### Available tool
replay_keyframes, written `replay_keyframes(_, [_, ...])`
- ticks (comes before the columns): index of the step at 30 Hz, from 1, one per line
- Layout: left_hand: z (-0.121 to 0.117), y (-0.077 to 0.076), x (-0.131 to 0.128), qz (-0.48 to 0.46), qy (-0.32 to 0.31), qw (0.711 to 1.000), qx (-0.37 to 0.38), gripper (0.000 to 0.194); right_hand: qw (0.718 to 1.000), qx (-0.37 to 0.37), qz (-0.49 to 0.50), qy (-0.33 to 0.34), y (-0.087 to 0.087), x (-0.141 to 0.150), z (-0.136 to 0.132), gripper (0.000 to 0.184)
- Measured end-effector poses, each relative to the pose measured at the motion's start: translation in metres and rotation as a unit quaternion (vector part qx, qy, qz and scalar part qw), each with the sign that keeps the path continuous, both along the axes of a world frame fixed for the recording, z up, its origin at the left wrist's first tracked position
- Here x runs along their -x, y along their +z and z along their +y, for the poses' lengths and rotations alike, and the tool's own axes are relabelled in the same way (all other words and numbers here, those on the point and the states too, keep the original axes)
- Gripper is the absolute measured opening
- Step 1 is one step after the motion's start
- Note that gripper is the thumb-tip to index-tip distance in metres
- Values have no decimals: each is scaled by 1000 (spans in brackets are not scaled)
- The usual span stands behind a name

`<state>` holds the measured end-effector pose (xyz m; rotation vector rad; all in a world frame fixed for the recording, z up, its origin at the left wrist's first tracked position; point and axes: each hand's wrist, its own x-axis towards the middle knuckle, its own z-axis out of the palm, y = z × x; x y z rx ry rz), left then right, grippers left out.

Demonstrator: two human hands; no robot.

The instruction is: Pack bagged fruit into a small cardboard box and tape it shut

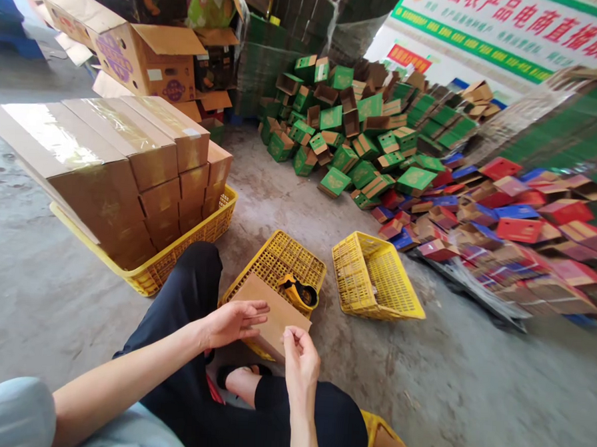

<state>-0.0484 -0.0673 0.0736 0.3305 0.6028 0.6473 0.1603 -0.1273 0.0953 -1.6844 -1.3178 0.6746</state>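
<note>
A brown cardboard box point(272, 310) lies on an upturned yellow plastic crate point(290, 250) in front of my knees. Over its left side is my left hand point(236, 321), fingers stretched out and apart, holding nothing. My right hand point(302, 356) hovers at the box's near right corner, thumb and fingertips pinched together; whatever may be between them is too small to make out. Behind the box, on the same crate, rests a yellow-and-black tape dispenser point(297, 292).
Left of my knee, a yellow crate point(187, 254) holds several stacked, taped cartons point(151, 162). Another yellow crate point(383, 278) stands tilted on the right. Beyond lie heaps of green boxes point(333, 178) and red and blue boxes point(518, 230). Another crate point(372, 424) shows by my right knee.
</note>
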Motion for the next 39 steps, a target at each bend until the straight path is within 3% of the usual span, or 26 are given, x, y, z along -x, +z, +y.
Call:
replay_keyframes(3, [5, -21, 1, 93, 34, 995, 1, 63, 998, -14, -61, 4, -28, -17, -2, 41])
replay_keyframes(5, [7, -33, 0, 132, 48, 990, 4, 66, 984, -29, -174, 22, -44, -28, -6, 38])
replay_keyframes(8, [9, -42, -4, 142, 51, 988, 18, 66, 920, -50, -385, 48, -57, -31, -11, 34])
replay_keyframes(11, [8, -42, -10, 132, 50, 990, 16, 65, 838, -11, -540, 70, -60, -13, -12, 40])
replay_keyframes(14, [6, -36, -15, 124, 50, 991, 11, 66, 776, 66, -622, 82, -58, 10, -10, 38])
replay_keyframes(16, [4, -31, -16, 113, 43, 993, 6, 69, 762, 88, -635, 87, -57, 14, -9, 37])
replay_keyframes(19, [1, -23, -16, 84, 31, 996, -17, 76, 791, 60, -599, 105, -58, -1, -11, 39])
replay_keyframes(23, [-4, -14, -16, 77, 26, 995, -64, 82, 885, -27, -449, 125, -55, -21, -17, 30])
replay_keyframes(27, [-10, -5, -17, 89, 20, 986, -138, 96, 960, -58, -270, 38, -29, -4, -15, 25])
replay_keyframes(30, [-14, 4, -17, 93, 17, 972, -215, 98, 973, -104, -204, 25, 0, 13, -7, 25])
replay_keyframes(33, [-18, 15, -15, 110, 5, 953, -281, 98, 971, -109, -196, 83, 24, 17, 2, 24])
replay_keyframes(39, [-23, 23, -10, 154, -3, 912, -381, 94, 965, -80, -185, 168, 43, 11, 10, 22])
